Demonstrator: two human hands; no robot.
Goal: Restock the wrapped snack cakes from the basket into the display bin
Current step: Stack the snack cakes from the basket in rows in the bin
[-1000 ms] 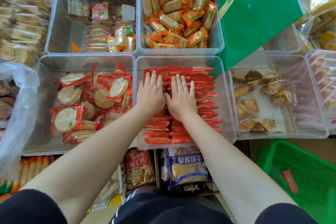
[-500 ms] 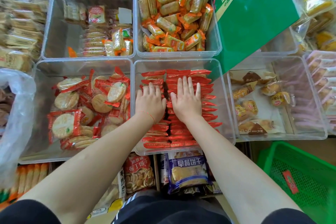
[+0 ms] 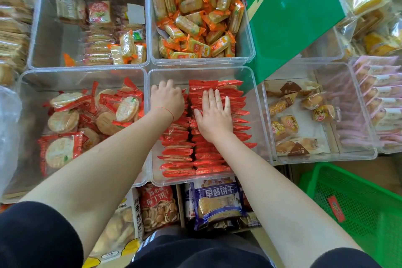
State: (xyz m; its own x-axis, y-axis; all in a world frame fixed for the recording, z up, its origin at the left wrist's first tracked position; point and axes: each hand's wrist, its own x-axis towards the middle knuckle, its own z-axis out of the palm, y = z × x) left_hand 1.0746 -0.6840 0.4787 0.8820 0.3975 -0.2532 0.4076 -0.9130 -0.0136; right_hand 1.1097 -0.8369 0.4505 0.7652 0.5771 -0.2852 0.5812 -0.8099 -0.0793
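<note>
I laid my right hand (image 3: 214, 115) flat, fingers straight, on the red-wrapped snack cakes (image 3: 208, 154) in the clear display bin (image 3: 256, 102) to steady the rows, while my left hand (image 3: 167, 99) curled over the far packs, apparently to square them.

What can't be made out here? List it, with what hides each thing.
Head view only:
- Left hand: its fingertips curl down out of sight at the far end of the left row of red packs, so any grip is unclear.
- Red packs under the flat right hand: covered.
- Green basket: cut off by the right and bottom edges; contents mostly unseen.
- Clear bin front wall: glare blurs it.
</note>
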